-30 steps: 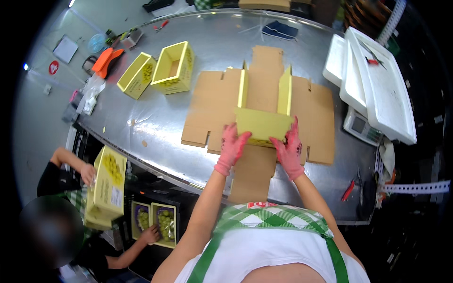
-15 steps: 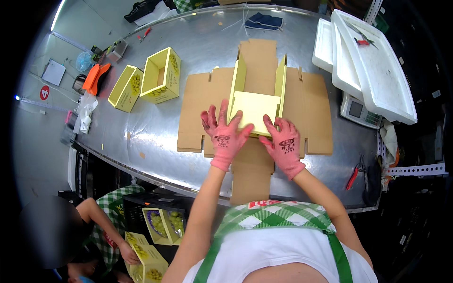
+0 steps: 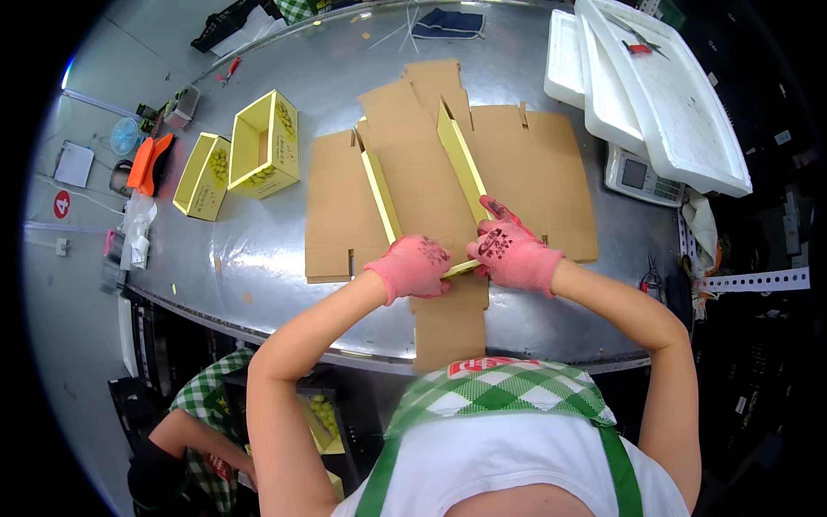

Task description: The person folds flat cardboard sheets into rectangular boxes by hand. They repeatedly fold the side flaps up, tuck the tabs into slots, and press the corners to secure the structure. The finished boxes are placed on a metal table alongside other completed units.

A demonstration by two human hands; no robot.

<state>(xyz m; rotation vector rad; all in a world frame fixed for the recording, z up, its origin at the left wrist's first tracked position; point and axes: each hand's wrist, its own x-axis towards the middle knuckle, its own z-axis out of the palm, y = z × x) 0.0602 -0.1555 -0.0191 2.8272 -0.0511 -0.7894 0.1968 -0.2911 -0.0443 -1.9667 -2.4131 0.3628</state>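
A partly folded carton [image 3: 465, 164] lies in front of me on flat brown cardboard blanks [image 3: 538, 177]. Its two yellow side walls stand up, and a brown panel [image 3: 418, 155] shows between them. My left hand [image 3: 415, 267], in a pink glove, curls its fingers around the carton's near left corner. At the near right corner, my right hand [image 3: 514, 252], also pink-gloved, grips the carton's edge. A yellow strip of the near edge shows between both hands. Some fingertips are hidden under the carton.
Two yellow grape-printed boxes [image 3: 263, 142] stand to the left. White foam trays [image 3: 680, 112] lean over a scale [image 3: 644, 177] at the right. Pruning shears [image 3: 652, 277] lie near the right edge. A co-worker's arm [image 3: 207, 439] shows at lower left, by grapes in a box.
My hands went from spread on the yellow near panel to gripping the near corners. That yellow panel no longer shows; brown board now shows between the walls. The view has shifted slightly.
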